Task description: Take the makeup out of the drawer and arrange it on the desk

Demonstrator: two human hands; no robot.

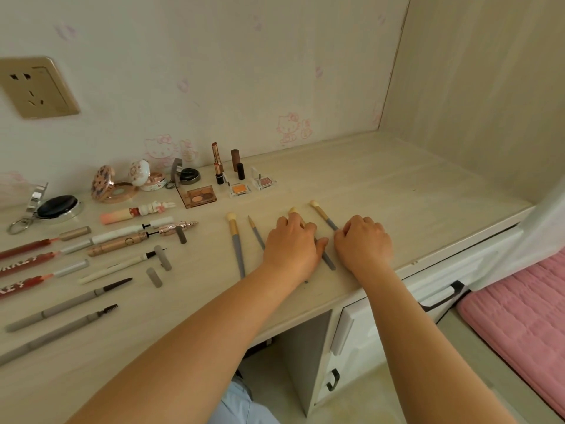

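Observation:
Makeup lies spread over the pale wooden desk (397,191). Four grey-handled brushes lie side by side near the front edge: a thick brush (236,240), a thin brush (257,234), a third brush (327,261) and the rightmost brush (321,212). My left hand (290,246) rests palm down over the third brush, fingers curled on it, so only its tip and handle end show. My right hand (363,243) has its curled fingertips on the handle end of the rightmost brush. The white drawer front (434,289) sits below the desk edge at right.
To the left lie lip glosses (27,258), brow pencils (61,310), eyeliners and loose caps. Open compacts (113,186), an eyeshadow palette (198,195) and standing lipsticks (217,166) line the wall. A pink mat (519,301) lies at right, a cabinet wall (474,87) behind it.

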